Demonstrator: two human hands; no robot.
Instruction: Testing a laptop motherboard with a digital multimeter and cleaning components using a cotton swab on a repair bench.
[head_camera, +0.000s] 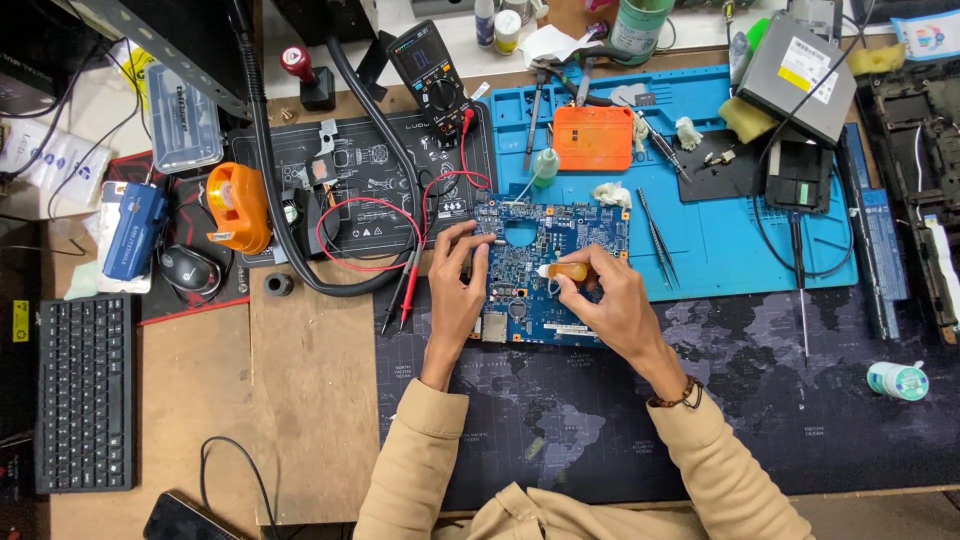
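The blue circuit board (545, 270) lies flat on the bench (310, 400), half on the dark map-printed mat (700, 400) and half on the blue work mat (720, 230). The left hand (457, 290) rests on the board's left edge, fingers curled around that edge and holding it down. The right hand (610, 305) is closed around a small amber bottle (568, 271), its tip pointing left over the middle of the board.

I judge the board to be thin, stiff and light, but fragile: small parts cover its face, so it is better to hold it only by the bare edges, as the left hand does. The bottle looks small and smooth, so it may slip when wet.

Free room is small. Just to the left lie the red and black probe leads (405, 290), and the multimeter (432, 65) stands farther away. To the right the tweezers (655, 240) lie near the board's right edge. The near side, on the dark mat, is the most open place for moving.
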